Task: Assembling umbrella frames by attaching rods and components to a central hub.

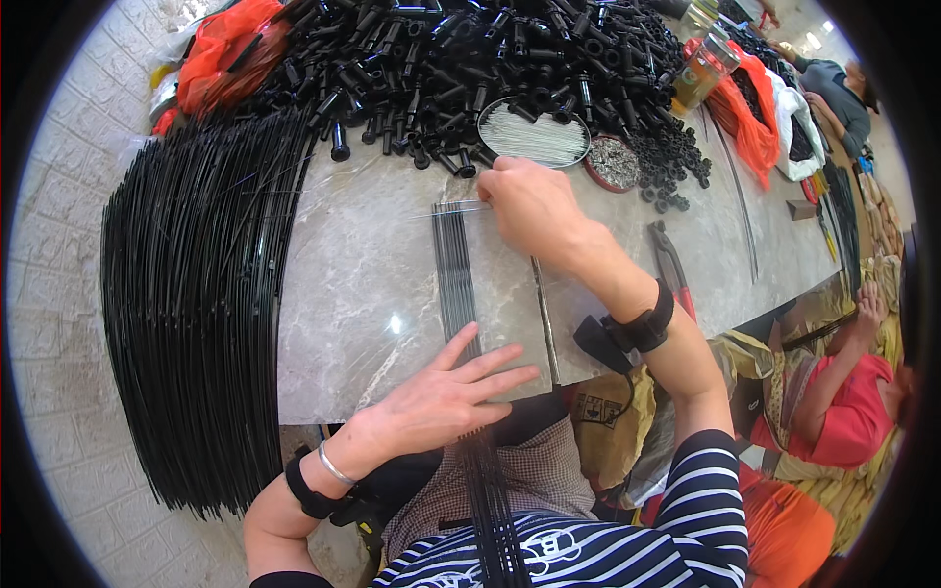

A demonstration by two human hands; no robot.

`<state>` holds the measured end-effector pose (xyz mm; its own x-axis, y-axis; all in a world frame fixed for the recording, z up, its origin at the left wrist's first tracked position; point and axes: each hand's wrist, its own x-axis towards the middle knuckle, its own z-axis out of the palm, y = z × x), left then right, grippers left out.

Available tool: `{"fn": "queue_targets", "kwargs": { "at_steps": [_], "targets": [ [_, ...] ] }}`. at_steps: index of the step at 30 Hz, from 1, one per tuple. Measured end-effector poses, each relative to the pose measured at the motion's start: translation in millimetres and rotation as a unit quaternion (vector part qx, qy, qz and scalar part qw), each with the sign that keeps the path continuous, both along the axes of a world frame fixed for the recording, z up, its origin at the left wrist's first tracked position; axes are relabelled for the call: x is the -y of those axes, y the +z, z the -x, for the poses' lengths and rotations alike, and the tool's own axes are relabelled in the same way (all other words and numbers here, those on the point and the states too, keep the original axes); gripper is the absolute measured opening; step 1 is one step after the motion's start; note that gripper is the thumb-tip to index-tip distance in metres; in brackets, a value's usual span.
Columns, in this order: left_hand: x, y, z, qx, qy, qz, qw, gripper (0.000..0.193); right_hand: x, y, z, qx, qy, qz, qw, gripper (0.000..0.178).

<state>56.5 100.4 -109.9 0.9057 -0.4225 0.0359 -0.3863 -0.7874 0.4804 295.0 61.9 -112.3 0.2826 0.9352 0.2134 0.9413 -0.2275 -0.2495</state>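
Left hand [446,397]: fingers spread flat, pressing the near end of a bundle of thin black rods [454,269] on the marble table [363,294]. Right hand [534,206]: fingertips pinched together at the bundle's far end. Just beyond that pinch: round dish of thin wires [534,135]; beside it, small bowl of grey bits [615,163]; black tube pieces heaped [470,59] behind.

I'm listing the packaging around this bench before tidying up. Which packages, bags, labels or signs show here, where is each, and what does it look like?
Cardboard box: under the table edge, right of the lap; brown, dark printed symbols.
Orange bag: table's far left; crumpled orange-red plastic.
Second orange bag: far right, open, holding black parts.
White bag: beside it, soft and white.
Plastic jar: far right; clear, yellowish contents.
No signs or screens.
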Motion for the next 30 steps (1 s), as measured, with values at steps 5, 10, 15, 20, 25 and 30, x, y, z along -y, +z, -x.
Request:
{"fn": "queue_targets", "kwargs": {
  "at_steps": [5,10,15,20,25,30],
  "targets": [
    [1.4,0.0,1.1,0.001,0.000,-0.001,1.000,0.031,0.5,-0.3,1.6,0.017,-0.002,0.013,1.000,0.011],
    [-0.9,-3.9,0.5,0.022,-0.004,0.001,1.000,0.020,-1.1,-1.6,1.7,0.018,-0.009,0.011,1.000,0.011],
    [-3.7,-4.4,-3.0,0.018,0.004,-0.002,1.000,0.025,-4.7,-1.3,-1.7,0.013,-0.005,-0.013,1.000,0.011],
    [2.5,3.9,-13.4,0.005,-0.031,-0.026,0.999,0.030,7.7,3.4,0.9,0.079,-0.087,0.075,0.990,0.008],
    [3.7,0.6,12.3,0.004,0.004,-0.054,0.998,0.028,-19.8,-25.5,22.9,0.028,0.006,-0.040,0.999,0.008],
    [8.0,1.6,6.5,0.004,-0.011,-0.041,0.999,0.026,-10.4,-25.1,17.4,0.028,-0.005,-0.063,0.998,0.008]
  ]
}}
